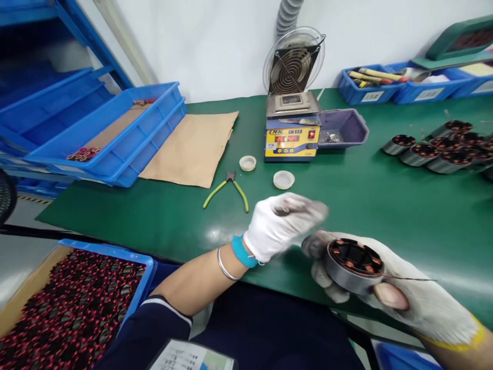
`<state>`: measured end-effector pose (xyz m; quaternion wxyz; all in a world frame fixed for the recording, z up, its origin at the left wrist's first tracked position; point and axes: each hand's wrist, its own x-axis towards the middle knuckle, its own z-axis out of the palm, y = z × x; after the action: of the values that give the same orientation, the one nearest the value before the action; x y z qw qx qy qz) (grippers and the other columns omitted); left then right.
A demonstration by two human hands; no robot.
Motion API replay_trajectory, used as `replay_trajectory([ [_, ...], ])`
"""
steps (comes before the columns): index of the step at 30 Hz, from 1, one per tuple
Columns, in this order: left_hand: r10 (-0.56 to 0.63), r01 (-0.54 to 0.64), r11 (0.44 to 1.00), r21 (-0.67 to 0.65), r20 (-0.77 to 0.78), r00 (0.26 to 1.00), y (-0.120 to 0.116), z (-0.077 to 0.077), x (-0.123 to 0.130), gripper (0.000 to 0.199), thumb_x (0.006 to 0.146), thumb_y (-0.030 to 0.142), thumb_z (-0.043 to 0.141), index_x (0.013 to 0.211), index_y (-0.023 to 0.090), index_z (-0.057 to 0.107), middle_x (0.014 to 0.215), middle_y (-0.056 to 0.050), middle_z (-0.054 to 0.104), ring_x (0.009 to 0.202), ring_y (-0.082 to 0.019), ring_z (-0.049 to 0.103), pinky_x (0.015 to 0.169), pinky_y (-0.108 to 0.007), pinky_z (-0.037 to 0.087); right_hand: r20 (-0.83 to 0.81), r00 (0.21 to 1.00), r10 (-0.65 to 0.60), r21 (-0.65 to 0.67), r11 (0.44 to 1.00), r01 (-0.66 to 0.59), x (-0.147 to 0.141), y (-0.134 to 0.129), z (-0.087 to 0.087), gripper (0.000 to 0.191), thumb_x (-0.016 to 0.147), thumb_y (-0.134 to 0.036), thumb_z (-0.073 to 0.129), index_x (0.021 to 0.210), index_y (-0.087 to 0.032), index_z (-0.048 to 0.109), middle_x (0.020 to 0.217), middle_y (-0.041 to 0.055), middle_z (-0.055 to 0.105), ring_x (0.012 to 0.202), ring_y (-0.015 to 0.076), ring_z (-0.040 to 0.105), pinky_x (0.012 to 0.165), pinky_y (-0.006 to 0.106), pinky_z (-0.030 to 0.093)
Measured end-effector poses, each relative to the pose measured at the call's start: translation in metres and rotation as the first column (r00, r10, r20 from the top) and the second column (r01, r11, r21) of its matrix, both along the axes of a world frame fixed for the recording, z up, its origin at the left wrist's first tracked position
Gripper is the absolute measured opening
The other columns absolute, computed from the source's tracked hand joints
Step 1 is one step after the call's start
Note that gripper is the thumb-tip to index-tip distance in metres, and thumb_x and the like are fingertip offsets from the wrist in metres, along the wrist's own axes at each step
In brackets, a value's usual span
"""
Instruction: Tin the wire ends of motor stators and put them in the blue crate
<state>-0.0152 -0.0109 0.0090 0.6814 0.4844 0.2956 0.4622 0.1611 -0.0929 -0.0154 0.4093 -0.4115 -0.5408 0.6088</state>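
Green bench, "CM 558" solder pot, right hand gripping stator, left hand blurred, grip unclear

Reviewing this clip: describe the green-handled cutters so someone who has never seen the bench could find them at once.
Start at the yellow-fronted solder pot at the back of the green mat. Just left and nearer the person, beside the brown cardboard sheet, lie the cutters, handles splayed. They alone have thin lime-green handles; the neighbouring white caps are round.

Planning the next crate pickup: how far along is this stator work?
Looks done: several stators stand grouped on the green table. In hand: the right hand holds one stator; the left hand blurs beside it. Left: the crate looks full.
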Motion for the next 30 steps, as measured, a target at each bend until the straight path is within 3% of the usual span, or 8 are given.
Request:
replay_trajectory([
  [3,0.302,-0.285,0.943,-0.169,0.078,0.95,0.012,-0.004,0.003,0.047,0.085,0.063,0.058,0.077,0.018,0.067,0.083,-0.004,0.07,0.063,-0.012,0.062,0.062,-0.026,0.05,-0.084,0.996,0.036,-0.137,0.989,-0.047,0.004,0.008,0.015,0.075,0.06,-0.072,0.076,0.113,-0.02,0.065,0.074,0.0069,0.066,0.05,0.0128,0.054,0.046,0.024,0.047],
  [5,0.371,-0.342,0.897,-0.279,0.06,0.927,0.015,-0.007,0.003,0.05,0.092,0.061,0.046,0.069,0.02,0.059,0.072,-0.002,0.065,0.052,-0.01,0.057,0.05,-0.024,0.042,-0.034,0.999,-0.007,-0.111,0.994,0.003,0.012,0.016,0.018,0.073,0.059,-0.067,0.08,0.111,-0.018,0.064,0.074,0.0074,0.067,0.052,0.014,0.057,0.047,0.024,0.048],
  [11,-0.089,0.053,0.975,-0.214,-0.164,0.982,-0.01,-0.007,0.012,0.038,0.083,0.044,0.067,0.06,0.02,0.049,0.054,0.003,0.05,0.045,-0.008,0.045,0.047,-0.023,0.036,0.033,0.983,-0.18,-0.014,0.984,0.18,0.037,0.06,0.004,0.052,0.067,-0.051,0.082,0.108,-0.026,0.061,0.084,0.0042,0.069,0.069,0.019,0.069,0.063,0.029,0.058],
  [15,-0.032,-0.023,0.893,-0.45,-0.115,0.993,-0.006,-0.003,0.015,0.03,0.093,0.044,0.051,0.076,0.02,0.049,0.061,0.003,0.054,0.041,-0.008,0.048,0.04,-0.021,0.029,0.055,0.994,-0.092,0.022,0.996,0.091,0.038,0.08,0.004,0.047,0.068,-0.059,0.078,0.097,-0.026,0.062,0.074,0.0034,0.068,0.061,0.0197,0.067,0.053,0.027,0.055],
  [19,-0.096,0.072,0.875,-0.48,-0.027,0.995,0.008,0.001,0.014,0.024,0.092,0.026,0.054,0.069,0.018,0.05,0.055,0.003,0.053,0.041,-0.008,0.047,0.04,-0.021,0.029,0.061,0.998,-0.013,0.061,0.998,0.009,0.035,0.07,0.008,0.045,0.073,-0.058,0.073,0.108,-0.03,0.064,0.079,0.0063,0.071,0.061,0.0217,0.069,0.052,0.028,0.055],
  [23,0.131,-0.095,0.875,-0.476,0.044,0.99,0.014,0.003,0.014,0.02,0.087,0.013,0.055,0.068,0.018,0.052,0.058,0.004,0.052,0.049,-0.008,0.048,0.052,-0.021,0.04,0.069,0.996,0.055,0.006,0.998,-0.056,0.035,0.056,0.011,0.045,0.074,-0.058,0.071,0.109,-0.03,0.065,0.077,0.007,0.072,0.057,0.0218,0.068,0.05,0.028,0.053],
  [27,0.289,-0.234,0.855,-0.463,0.05,0.956,0.012,0.004,0.012,0.024,0.094,0.021,0.046,0.07,0.02,0.046,0.058,0.005,0.047,0.048,-0.007,0.044,0.046,-0.02,0.034,0.079,0.996,-0.043,-0.031,0.998,0.046,0.038,0.062,0.013,0.051,0.065,-0.063,0.077,0.102,-0.029,0.066,0.075,0.006,0.071,0.056,0.0225,0.067,0.048,0.03,0.053],
  [30,0.231,-0.198,0.913,-0.357,0.05,0.972,-0.001,0.001,0.012,0.031,0.093,0.026,0.049,0.063,0.021,0.043,0.051,0.005,0.043,0.046,-0.007,0.039,0.048,-0.021,0.034,0.103,0.984,-0.144,-0.068,0.986,0.151,0.039,0.079,0.014,0.051,0.059,-0.064,0.08,0.088,-0.025,0.064,0.07,0.0038,0.067,0.057,0.0213,0.066,0.05,0.03,0.055],
])
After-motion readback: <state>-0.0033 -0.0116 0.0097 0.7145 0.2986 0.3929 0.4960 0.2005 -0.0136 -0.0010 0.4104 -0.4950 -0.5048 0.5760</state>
